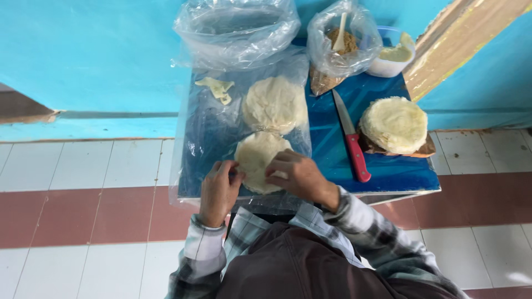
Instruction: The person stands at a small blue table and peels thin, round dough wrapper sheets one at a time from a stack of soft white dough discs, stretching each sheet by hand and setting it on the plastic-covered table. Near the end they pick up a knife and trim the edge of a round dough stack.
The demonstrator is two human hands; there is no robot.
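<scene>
A flat round disc of pale dough (256, 154) lies on a clear plastic sheet (205, 138) spread over a small blue table (388, 166). My left hand (219, 188) pinches the disc's left edge. My right hand (299, 176) rests on its right side, fingers curled over the dough. A second, thicker round of dough (275, 104) sits just beyond it on the same sheet. Small dough scraps (217, 88) lie at the sheet's far left.
A red-handled knife (351, 137) lies on the table right of the sheet. A stack of dough rounds (394, 124) sits on brown paper at the right. Behind are an open plastic bag (235, 30), a bag of brown crumbs with a spoon (342, 41), and a white bowl (391, 58).
</scene>
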